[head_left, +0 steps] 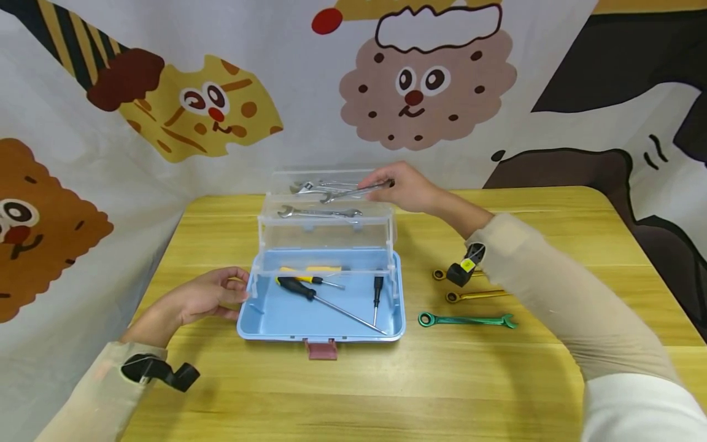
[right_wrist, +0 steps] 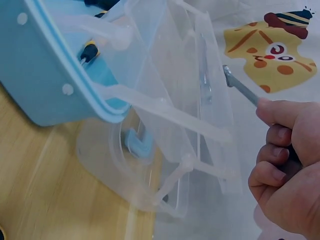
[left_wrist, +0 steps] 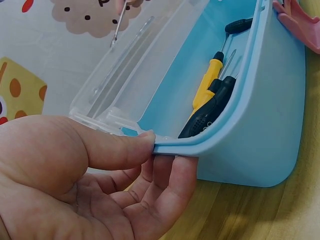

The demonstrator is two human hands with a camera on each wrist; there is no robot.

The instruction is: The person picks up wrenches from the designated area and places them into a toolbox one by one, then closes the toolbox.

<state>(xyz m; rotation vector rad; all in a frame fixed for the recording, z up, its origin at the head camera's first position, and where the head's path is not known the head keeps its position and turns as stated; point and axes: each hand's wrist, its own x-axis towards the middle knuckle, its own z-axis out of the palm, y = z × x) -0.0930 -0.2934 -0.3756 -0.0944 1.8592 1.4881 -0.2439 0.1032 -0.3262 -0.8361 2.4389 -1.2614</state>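
Observation:
My right hand [head_left: 411, 187] grips a silver wrench [head_left: 350, 193] above the top clear tray of a blue toolbox [head_left: 270, 322]. In the right wrist view, the wrench's end [right_wrist: 240, 87] sticks out past my thumb and forefinger. My left hand [head_left: 212, 296] pinches the toolbox's left rim, thumb on top and fingers beneath, as the left wrist view shows. More silver wrenches lie in the raised trays, one wrench [head_left: 320, 213] in the lower of them. In the toolbox's base lie a long black-handled screwdriver [head_left: 331, 304], a small black screwdriver [head_left: 378, 291] and yellow-handled tools [head_left: 301, 277].
Right of the toolbox lie a green wrench [head_left: 466, 320] and two gold wrenches, one gold wrench [head_left: 469, 296] partly behind my right forearm. A pink latch [head_left: 322, 350] hangs at the toolbox's front. Behind the wooden table [head_left: 353, 399] hangs a cartoon-printed cloth [head_left: 309, 135].

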